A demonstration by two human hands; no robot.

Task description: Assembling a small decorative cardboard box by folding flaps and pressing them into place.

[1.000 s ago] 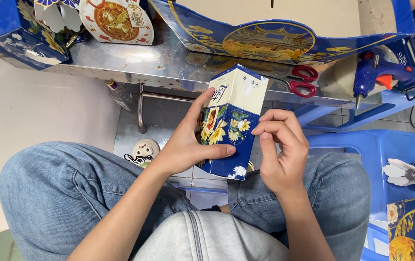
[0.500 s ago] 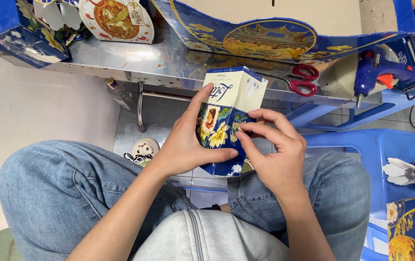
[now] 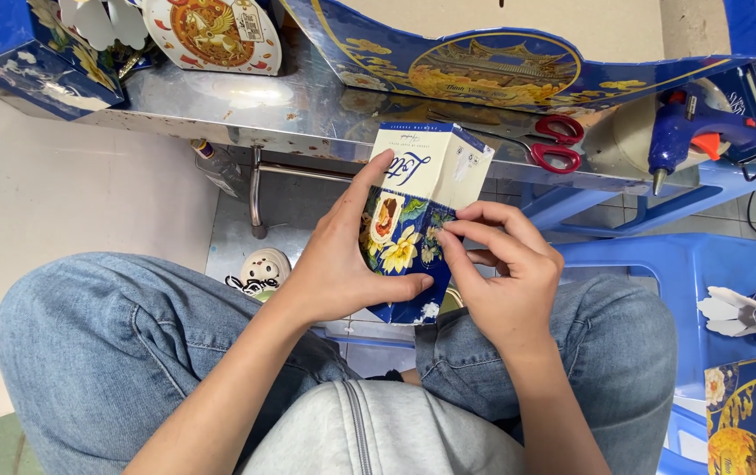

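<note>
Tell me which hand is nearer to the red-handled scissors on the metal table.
Right. The right hand pinches the right side of the blue floral box, just below the scissors. The left hand grips the box's left side, with the box between it and the scissors.

Left hand [image 3: 338, 264] cupped, thumb extended; right hand [image 3: 505, 281] fingers [image 3: 457, 230] pinched, both raised above knees.
</note>
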